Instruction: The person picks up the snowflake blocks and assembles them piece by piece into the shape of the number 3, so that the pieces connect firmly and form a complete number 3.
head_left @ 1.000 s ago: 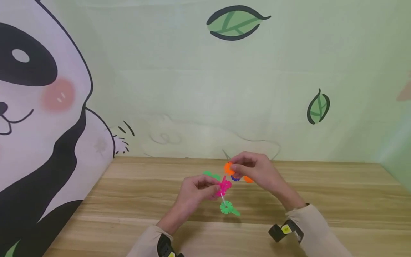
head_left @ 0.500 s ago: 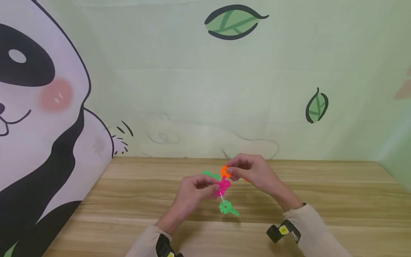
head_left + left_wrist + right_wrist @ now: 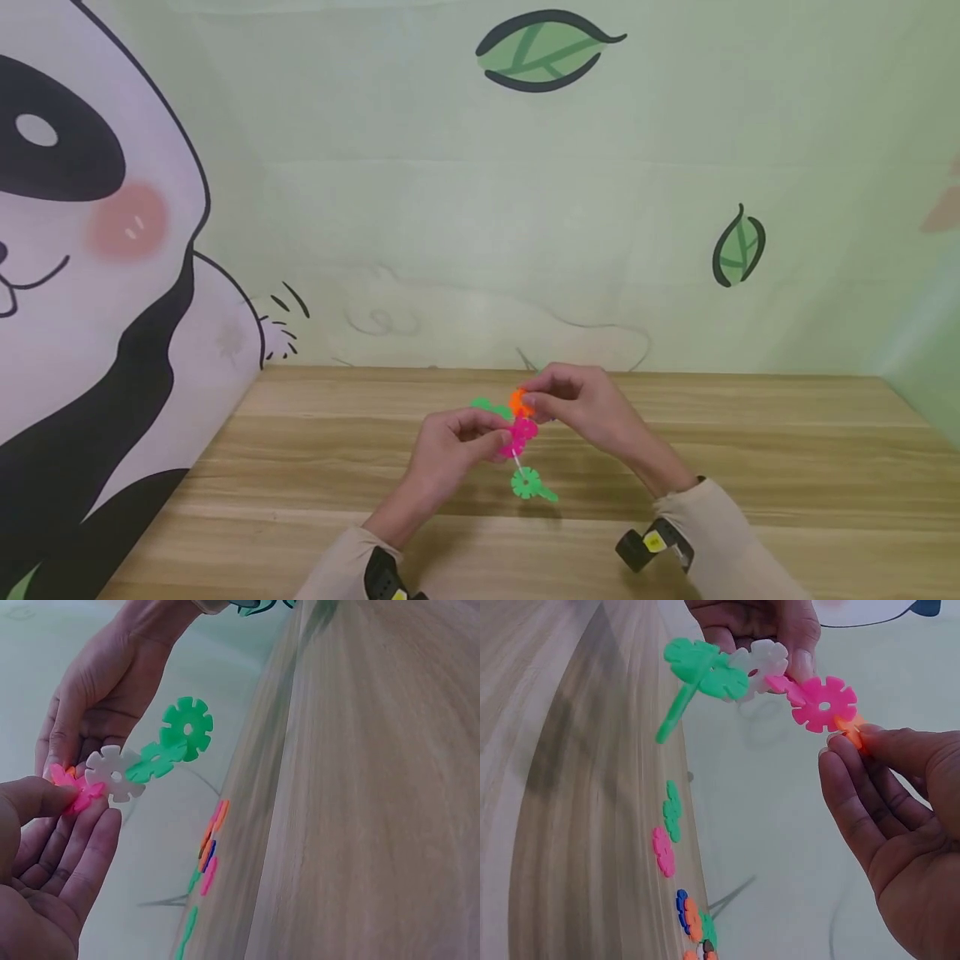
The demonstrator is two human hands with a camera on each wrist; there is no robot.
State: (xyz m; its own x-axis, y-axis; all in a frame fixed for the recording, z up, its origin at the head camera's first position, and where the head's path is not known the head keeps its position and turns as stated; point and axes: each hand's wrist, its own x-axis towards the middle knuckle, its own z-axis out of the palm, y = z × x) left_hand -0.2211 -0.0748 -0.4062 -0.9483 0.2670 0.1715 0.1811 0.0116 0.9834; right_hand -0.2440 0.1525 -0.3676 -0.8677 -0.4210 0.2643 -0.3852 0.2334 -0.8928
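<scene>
The outer pink disc is up in the air above the tabletop, between the two hands. On one side of it, the left hand has thumb and fingers in a close pinch on the inner pink disc, which links it to a white disc and, farthest off, the dangling green discs. On its opposite side, the right hand pinches an orange disc between thumb and fingertips, right at its rim; whether the notches have engaged is hidden. Loose pieces lie on the tabletop beyond it.

The step in hand looks like slotting orange into pink. It should go best with the two discs crosswise and notch facing notch, pushed straight in without twisting. Gripping the outer pink disc itself would probably help, since the joint behind it may flex under the push. Press until the notches bottom out, then tug lightly to check, sparing the dangling end any jolt.
</scene>
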